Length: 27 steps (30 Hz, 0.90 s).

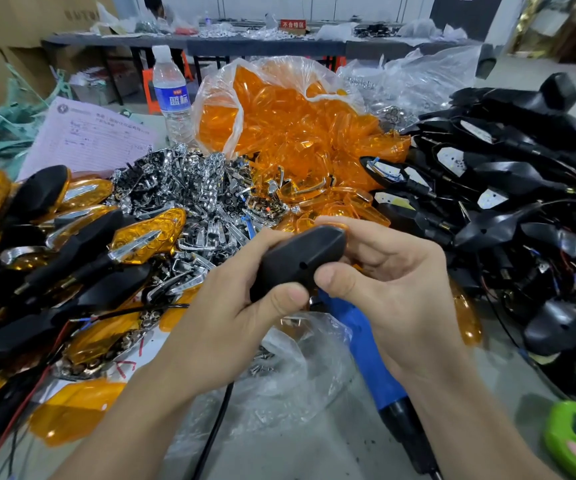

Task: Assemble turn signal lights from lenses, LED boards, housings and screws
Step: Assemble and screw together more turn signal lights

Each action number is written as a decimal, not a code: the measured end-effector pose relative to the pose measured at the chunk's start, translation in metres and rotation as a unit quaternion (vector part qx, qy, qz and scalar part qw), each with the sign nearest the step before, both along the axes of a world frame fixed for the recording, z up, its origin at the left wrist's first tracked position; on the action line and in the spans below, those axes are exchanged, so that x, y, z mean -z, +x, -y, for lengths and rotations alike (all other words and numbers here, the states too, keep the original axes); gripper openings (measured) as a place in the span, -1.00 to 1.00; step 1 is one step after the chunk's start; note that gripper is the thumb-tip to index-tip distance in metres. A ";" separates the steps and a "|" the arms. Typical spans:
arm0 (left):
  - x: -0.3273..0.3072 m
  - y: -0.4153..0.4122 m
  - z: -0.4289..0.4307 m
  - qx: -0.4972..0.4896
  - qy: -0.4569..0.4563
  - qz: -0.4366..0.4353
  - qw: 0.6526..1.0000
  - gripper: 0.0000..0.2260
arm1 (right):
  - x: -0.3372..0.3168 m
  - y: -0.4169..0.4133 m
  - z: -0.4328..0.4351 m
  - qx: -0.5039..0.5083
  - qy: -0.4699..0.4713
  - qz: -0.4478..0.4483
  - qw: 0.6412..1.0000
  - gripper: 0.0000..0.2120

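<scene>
Your left hand [234,306], right hand [400,285]: fingers wrapped round housing [297,261]; uneven squeeze may unseat lens [333,224] at 12 o'clock

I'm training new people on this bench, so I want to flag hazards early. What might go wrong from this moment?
1. The left hand and right hand squeeze the black housing, with only the edge of an orange lens peeking out beyond it. If the lens sits crooked, pressing may crack it or leave a gap.
2. The blue screwdriver lies against the bag of screws beneath the hands; grabbing it could scatter screws.
</scene>
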<state>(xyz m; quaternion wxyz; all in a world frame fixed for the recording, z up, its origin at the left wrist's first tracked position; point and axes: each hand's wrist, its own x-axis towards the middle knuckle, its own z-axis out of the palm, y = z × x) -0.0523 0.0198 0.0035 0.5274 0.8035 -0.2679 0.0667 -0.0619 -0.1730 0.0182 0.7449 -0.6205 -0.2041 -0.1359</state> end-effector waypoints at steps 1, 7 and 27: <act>0.000 0.000 0.000 0.003 -0.002 -0.004 1.000 -0.50 | -0.001 0.000 0.000 0.004 0.001 -0.002 1.000 -0.61; 0.001 0.000 0.001 0.025 -0.027 -0.033 0.999 -0.43 | -0.004 0.000 -0.002 -0.006 0.035 -0.017 0.999 -0.69; -0.004 -0.012 0.014 0.049 -0.158 -0.133 0.977 -0.60 | -0.003 0.000 -0.001 -0.138 0.133 -0.086 0.978 -0.61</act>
